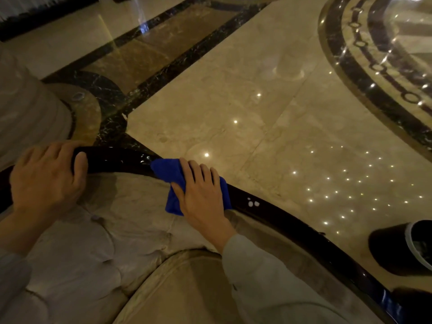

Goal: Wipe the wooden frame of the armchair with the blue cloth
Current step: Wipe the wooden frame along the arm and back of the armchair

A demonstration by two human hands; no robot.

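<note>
Nearest the camera, at 6 o'clock, lies the pale rounded seat cushion [177, 288] of the armchair, with the tufted, buttoned back upholstery [98, 230] just above it toward 8 o'clock. A light grey sleeve [257, 272] runs up from 5 o'clock to the right hand [201, 197], which lies flat near the centre, fingers spread and pressed down on the blue cloth [171, 183]. The cloth is folded over the dark, glossy wooden frame [280, 218], draped across its top rail and hanging a little onto the upholstered side; the hand pins it there with the palm, the thumb against the cloth's inner edge, rather than pinching it. The frame curves from 9 o'clock through the centre and down toward 4 o'clock. At 9 o'clock the left hand [46, 178] wraps over the top of the rail, fingers curled around the wood in a closed hold. At 4 o'clock, beyond the rail, a dark cylindrical bin [392, 249] with a pale rim stands on the floor. Farther out, polished beige marble floor [257, 101] mirrors many small points of light, with black veined inlay bands at 11 o'clock and a curved dark border at 2 o'clock.
</note>
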